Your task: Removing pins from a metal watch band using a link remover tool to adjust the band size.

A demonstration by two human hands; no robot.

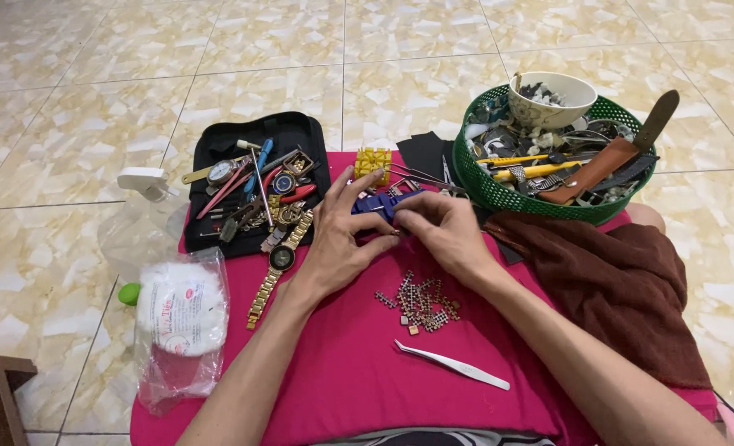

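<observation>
We see both hands meeting over a small blue tool (381, 203) that sits on the pink cloth (359, 372) near its far edge. Our left hand (334, 239) rests beside it, fingers loosely spread with the fingertips touching the tool; our right hand (445, 231) curls over its other end, thumb and forefinger pinched together on something too small to make out. Just in front of the hands lies a heap of metal band links (421, 301), and nearer to us white tweezers (454, 366). A gold watch (278, 264) lies left of the left hand, beside an open black tool case (218, 140). A green basket (499, 194) of parts stands at the far right, with a brown towel (623, 281) below it. A yellow block (373, 161) sits just beyond the tool.
</observation>
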